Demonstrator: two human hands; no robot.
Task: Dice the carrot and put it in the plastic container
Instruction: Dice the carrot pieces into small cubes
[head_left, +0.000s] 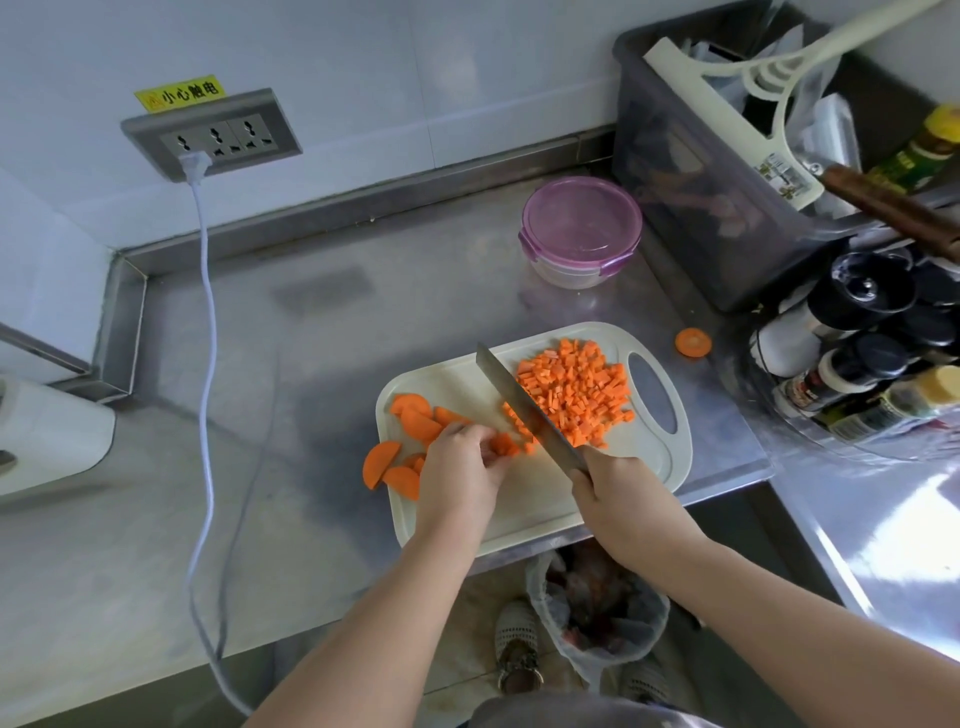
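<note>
Your left hand pinches carrot just left of the knife; right hand grips its handle.

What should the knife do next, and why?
Probably chop down through the carrot piece that the left hand holds: the knife, gripped by the right hand, sits right beside it, and several half-round slices lie uncut.

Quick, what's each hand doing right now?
Left hand: closed, pinching carrot on the board.
Right hand: closed, holding the knife.
</note>
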